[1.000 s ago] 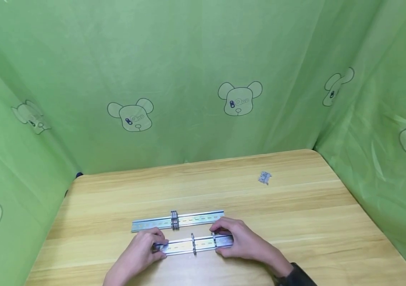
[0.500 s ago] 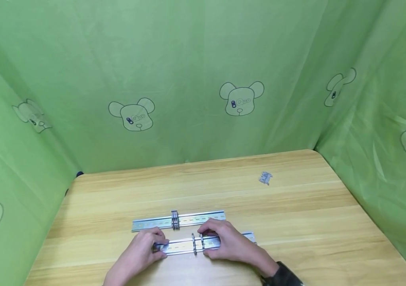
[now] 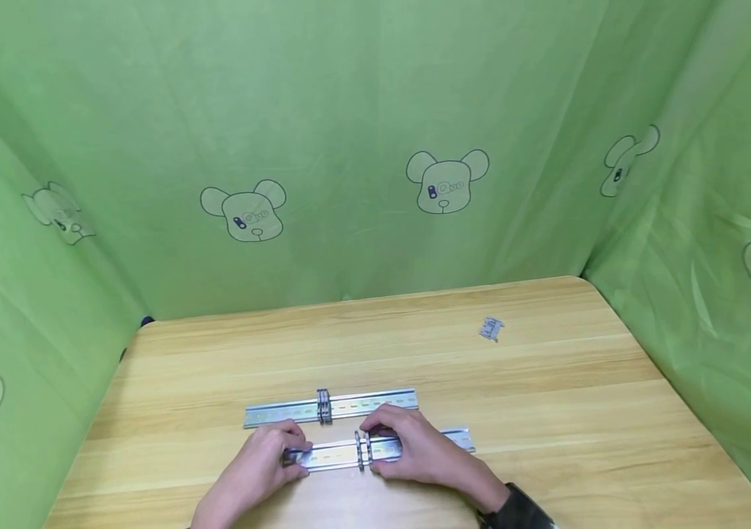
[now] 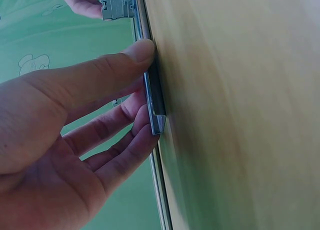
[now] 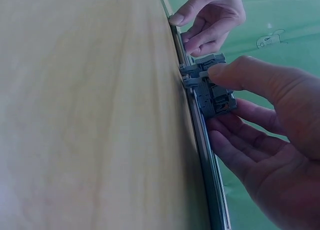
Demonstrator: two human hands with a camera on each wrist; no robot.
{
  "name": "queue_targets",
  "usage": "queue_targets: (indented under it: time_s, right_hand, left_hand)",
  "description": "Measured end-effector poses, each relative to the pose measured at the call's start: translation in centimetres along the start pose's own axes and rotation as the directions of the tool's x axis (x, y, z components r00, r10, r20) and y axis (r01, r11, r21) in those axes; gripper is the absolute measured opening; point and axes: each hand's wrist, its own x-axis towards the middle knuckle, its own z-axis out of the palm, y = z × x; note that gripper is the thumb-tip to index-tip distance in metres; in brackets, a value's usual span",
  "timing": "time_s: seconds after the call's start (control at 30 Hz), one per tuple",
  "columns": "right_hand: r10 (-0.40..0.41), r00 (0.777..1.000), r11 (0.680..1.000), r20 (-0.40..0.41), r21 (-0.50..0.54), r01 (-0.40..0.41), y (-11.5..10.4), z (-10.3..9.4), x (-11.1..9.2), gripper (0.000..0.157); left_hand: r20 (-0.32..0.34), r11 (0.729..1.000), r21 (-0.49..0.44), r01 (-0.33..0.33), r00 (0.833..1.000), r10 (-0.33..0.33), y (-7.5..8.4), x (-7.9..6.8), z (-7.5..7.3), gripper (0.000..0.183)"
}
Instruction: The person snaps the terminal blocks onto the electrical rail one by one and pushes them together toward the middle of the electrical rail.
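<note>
A slotted metal DIN rail (image 3: 332, 457) lies nearest the person, a thin grey terminal block (image 3: 358, 450) standing across its middle. My left hand (image 3: 263, 463) holds this rail by its left end; in the left wrist view the thumb presses one edge and the fingers (image 4: 125, 155) curl behind. With thumb and fingers, my right hand (image 3: 422, 452) pinches a second terminal block (image 5: 217, 102), which sits on the rail just right of the first, a narrow gap showing between them from above. The right hand hides part of the rail; its right end shows beyond the hand.
Behind the near rail lies a second DIN rail (image 3: 283, 414), parallel to it, bearing a small cluster of terminal blocks (image 3: 324, 406). One loose terminal block (image 3: 491, 328) lies flat toward the back right of the wooden table (image 3: 217, 360). Green curtains (image 3: 349, 110) surround the table.
My right hand has slid leftward along the near rail, bringing its terminal block close to the standing one and uncovering the rail's right end. The left hand has kept its place.
</note>
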Motion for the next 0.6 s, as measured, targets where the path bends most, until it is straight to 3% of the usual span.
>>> queue_targets:
  time_s: [0.3,0.43,0.6]
  right_hand:
    - [0.026,1.000,1.000,0.004,0.014,-0.026,0.6,-1.0,0.0,0.057]
    - [0.075,0.994,0.997,-0.075,0.017,-0.074,1.6,-3.7,0.0,0.052]
    - [0.132,0.973,0.975,-0.187,-0.154,-0.161,3.8,-8.9,0.4,0.044]
  left_hand:
    - [-0.019,1.000,0.012,-0.017,1.000,0.018,-0.3,-0.2,0.1,0.025]
    - [-0.006,1.000,0.013,-0.010,1.000,0.010,-0.3,-0.1,0.1,0.025]
    - [-0.002,1.000,0.007,-0.003,1.000,0.003,-0.2,0.0,0.1,0.026]
